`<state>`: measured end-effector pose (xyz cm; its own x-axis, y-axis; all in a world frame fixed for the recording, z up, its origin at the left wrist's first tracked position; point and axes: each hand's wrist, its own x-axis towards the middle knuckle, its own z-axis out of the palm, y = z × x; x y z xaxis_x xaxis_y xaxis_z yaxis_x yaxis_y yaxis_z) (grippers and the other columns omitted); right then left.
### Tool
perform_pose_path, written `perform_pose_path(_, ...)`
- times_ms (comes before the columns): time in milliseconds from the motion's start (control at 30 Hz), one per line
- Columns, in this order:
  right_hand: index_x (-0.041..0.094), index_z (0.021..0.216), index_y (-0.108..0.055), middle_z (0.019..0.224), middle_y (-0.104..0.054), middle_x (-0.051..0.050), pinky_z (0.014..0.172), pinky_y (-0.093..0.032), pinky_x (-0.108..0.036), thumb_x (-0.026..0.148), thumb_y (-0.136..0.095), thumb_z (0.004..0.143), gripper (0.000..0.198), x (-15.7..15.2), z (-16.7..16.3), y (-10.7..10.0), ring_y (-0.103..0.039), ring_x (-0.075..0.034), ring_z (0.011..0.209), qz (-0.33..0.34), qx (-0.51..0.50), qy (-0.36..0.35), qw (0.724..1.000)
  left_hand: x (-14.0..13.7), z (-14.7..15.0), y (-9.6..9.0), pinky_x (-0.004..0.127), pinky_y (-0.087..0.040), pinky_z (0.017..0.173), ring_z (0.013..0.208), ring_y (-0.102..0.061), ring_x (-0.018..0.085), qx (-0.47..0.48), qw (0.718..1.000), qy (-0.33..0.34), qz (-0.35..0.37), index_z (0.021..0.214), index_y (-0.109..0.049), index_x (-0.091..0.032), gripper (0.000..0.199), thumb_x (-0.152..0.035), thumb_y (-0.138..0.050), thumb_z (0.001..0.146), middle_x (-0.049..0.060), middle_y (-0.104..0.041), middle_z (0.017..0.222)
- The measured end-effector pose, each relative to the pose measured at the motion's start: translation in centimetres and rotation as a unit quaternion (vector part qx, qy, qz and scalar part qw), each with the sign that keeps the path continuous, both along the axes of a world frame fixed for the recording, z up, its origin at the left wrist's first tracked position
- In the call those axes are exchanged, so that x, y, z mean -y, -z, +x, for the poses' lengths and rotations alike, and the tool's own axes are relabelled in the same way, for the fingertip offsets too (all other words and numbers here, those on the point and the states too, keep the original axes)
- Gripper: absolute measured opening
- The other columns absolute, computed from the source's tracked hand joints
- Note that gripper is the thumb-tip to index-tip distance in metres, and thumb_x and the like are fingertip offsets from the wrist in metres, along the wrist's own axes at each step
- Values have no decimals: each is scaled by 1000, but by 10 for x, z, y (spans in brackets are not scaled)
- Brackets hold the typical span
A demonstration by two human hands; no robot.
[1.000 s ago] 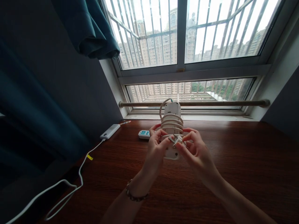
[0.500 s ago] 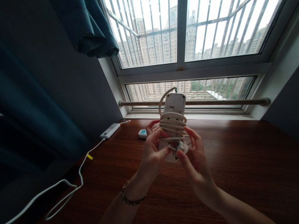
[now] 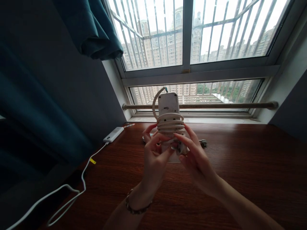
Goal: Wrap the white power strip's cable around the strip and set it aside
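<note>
A white power strip (image 3: 168,103) is held up above the table, its underside with small dark feet towards me. Its white cord (image 3: 170,124) is wound several times around the strip's middle, and one loop arcs off the top end. My left hand (image 3: 157,153) grips the strip's left side, thumb across the lower part. At the lower right, my right hand (image 3: 194,151) is closed on the strip and the cord's plug (image 3: 181,149), fingers over the lower coils. The plug is partly hidden by the fingers.
Behind my hands, a grey plug (image 3: 203,143) lies on the brown wooden table (image 3: 240,172). A white device (image 3: 113,134) with a white cable (image 3: 83,179) rests at the left. A metal rail (image 3: 227,105) crosses before the barred window; a blue curtain (image 3: 98,35) hangs left.
Both hands and the wound power strip have shifted left. My right fingers have moved over the lower coils and the plug. The grey plug on the table has come into view.
</note>
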<state>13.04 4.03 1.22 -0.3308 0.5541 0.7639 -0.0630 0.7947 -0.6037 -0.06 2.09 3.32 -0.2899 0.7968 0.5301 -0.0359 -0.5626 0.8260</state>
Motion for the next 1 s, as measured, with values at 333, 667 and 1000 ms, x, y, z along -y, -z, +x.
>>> perform_pose_path(333,27,125,-51,152,-24,-8,108,-36,-45,17,-53,92,35,17,-8,6,-31,-26,137,-28,-78,101,991,4,11,8,39,-50,93,120,-49,29,-98,990,-75,73,90,-69,-24,10,-30,-70,81,8,-41,134)
perform_pose_path(667,23,120,-53,147,-30,-11,96,-47,-32,16,-52,92,29,13,-12,8,-49,-19,122,-29,-86,131,987,0,12,12,24,-53,61,70,-59,7,10,1000,10,-27,80,-63,-21,9,-24,-71,81,1,-35,135)
perform_pose_path(1000,22,123,-52,142,-31,-12,90,-51,-33,10,-49,91,34,12,-15,8,-55,-17,112,4,-80,155,985,-3,13,17,23,-51,66,86,-61,12,18,999,31,-1,82,-65,-22,7,-16,-68,81,0,-41,129)
